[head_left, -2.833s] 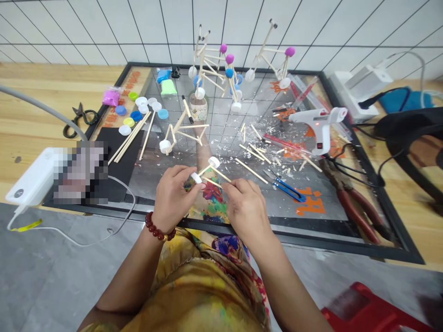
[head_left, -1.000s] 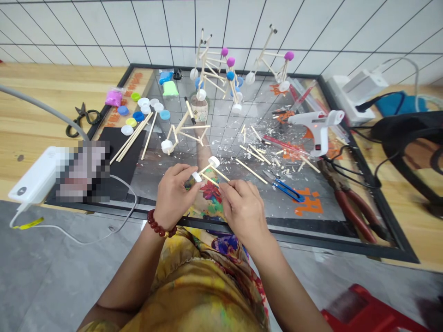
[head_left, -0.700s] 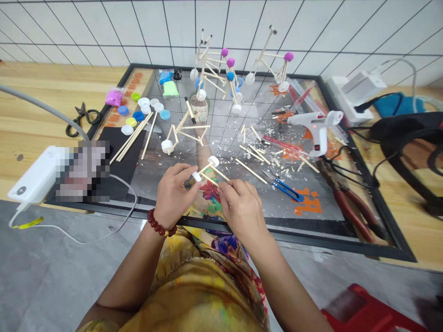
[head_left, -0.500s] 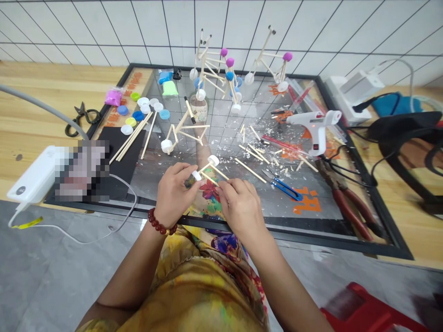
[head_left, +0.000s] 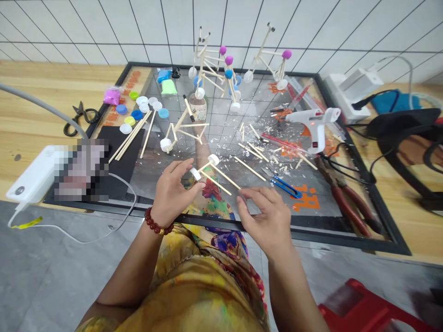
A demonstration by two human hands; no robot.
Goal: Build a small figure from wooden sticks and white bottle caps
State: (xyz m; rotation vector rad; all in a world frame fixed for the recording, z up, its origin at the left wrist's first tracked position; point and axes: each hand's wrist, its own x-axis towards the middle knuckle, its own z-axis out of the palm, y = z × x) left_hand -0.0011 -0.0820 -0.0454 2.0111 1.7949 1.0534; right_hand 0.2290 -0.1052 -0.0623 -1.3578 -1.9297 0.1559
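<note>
Fingers and thumb of the left hand [head_left: 168, 189] grasp one white bottle cap [head_left: 194, 174] of a two-capped stick assembly [head_left: 226, 176], left of the blue thread snips [head_left: 277, 180]. The right hand [head_left: 268, 219], nearer the person than the snips, is open, its fingertips parted close to one stick's end; whether they touch it, I cannot tell. The left hand alone appears to support the piece. Beyond the snips lies a glue gun [head_left: 315, 133]; pliers [head_left: 340, 198] lie right of them.
</note>
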